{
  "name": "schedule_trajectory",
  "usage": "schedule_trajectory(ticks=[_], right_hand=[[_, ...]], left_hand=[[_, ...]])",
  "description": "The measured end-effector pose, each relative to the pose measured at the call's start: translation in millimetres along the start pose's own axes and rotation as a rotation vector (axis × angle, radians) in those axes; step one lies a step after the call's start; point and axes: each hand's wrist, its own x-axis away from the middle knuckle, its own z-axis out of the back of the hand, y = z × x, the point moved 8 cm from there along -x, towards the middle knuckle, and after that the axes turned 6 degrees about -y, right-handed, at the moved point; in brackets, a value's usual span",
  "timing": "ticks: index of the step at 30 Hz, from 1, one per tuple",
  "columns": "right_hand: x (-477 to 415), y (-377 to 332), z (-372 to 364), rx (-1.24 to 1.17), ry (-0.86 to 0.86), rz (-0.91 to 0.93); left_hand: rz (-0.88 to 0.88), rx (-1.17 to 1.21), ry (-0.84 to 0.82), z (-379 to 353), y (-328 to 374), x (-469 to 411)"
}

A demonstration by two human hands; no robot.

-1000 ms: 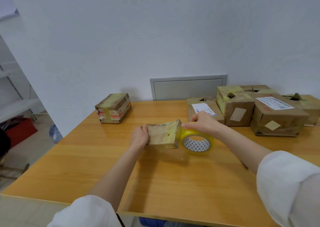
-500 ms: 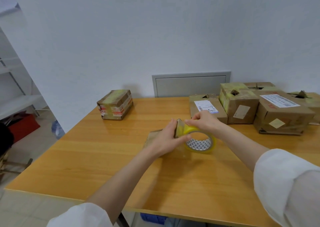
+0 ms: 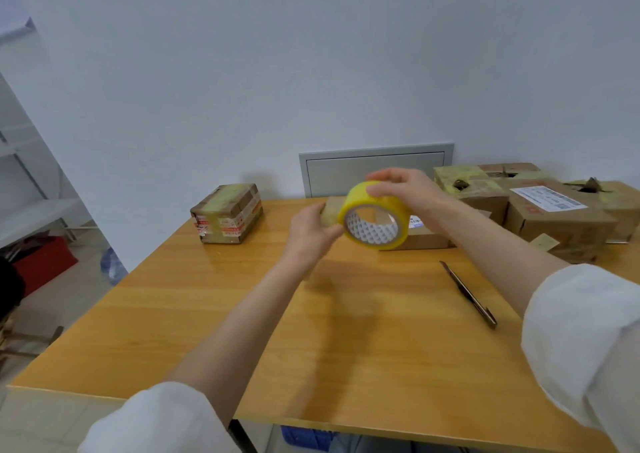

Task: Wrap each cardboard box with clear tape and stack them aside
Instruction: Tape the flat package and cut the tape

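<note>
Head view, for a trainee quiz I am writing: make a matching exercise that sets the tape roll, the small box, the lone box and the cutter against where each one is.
Things:
1 tape roll
2 small box
3 lone box
4 cutter

Places:
A held in the left hand, behind the tape roll
B flat on the table, beside the right forearm
C far left part of the table, near the wall
D gripped by the right hand, above the table

Pairs: 1-D, 2-A, 3-C, 4-B

Cutter [image 3: 467,293] on table [image 3: 207,314] — grey wall panel [image 3: 332,172] behind.
</note>
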Motion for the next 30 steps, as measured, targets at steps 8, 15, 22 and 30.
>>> schedule_trajectory(ticks=[8,15,22,30], right_hand=[[-8,7,-1,0.005,0.066,-0.020],[-15,11,-18,-0.038,-0.058,-0.066],[-15,20,-27,-0.002,-0.041,-0.017],[-1,49,-28,0.365,-0.156,-0.019]], left_hand=[[0.158,0.309,-0.075,-20,-20,-2],[0.170,0.154,-0.246,-6,-27,-13],[0.242,0.419,-0.169,-10,-48,-3],[0.393,0.579,-0.085,-24,-85,8]])
